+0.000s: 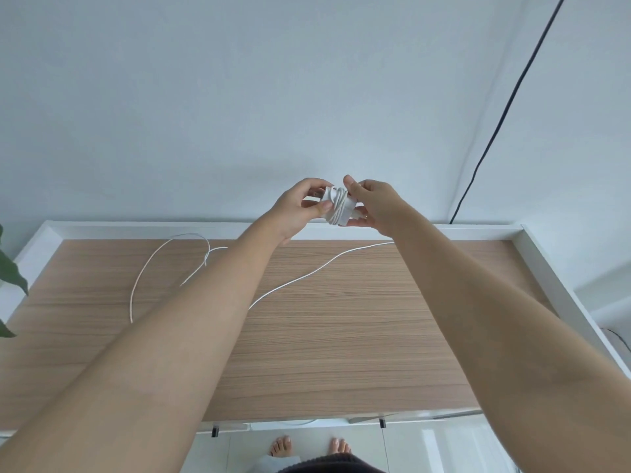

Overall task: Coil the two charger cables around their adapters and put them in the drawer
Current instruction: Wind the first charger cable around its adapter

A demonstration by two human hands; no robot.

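We hold the adapter (339, 207) up between both hands, above the far edge of the bench (341, 336) and close to the wall (307, 80). Our left hand (300, 209) grips its left end — thumb on the near face, fingers curled over the top. Our right hand (372, 206) pinches the right end, thumb up at the top corner, fingers (362, 216) under it by what looks like the plug stub.

Several turns of white cable (340, 199) already sit round the adapter's middle, running top to bottom, i.e. across its long axis, which lies roughly left-right between our hands. So each new turn has to pass through the gap between the two grips.

The loose cable (307, 276) drops from the right side of the adapter behind our right wrist, then trails across the bench toward the near left, under our left forearm. That's the relation that counts: the slack lies on the right hand's side, so we judge the right hand is the one to bring it up and over while the left keeps the adapter steady.

A second cable (146, 268) lies in a loop on the bench's left part, well apart from the hands; its adapter isn't visible. We can't see the drawer clearly from here — prob. below the bench's near edge.

Quite a length of slack is left, so coil no. 1 is partway done by our estimate.
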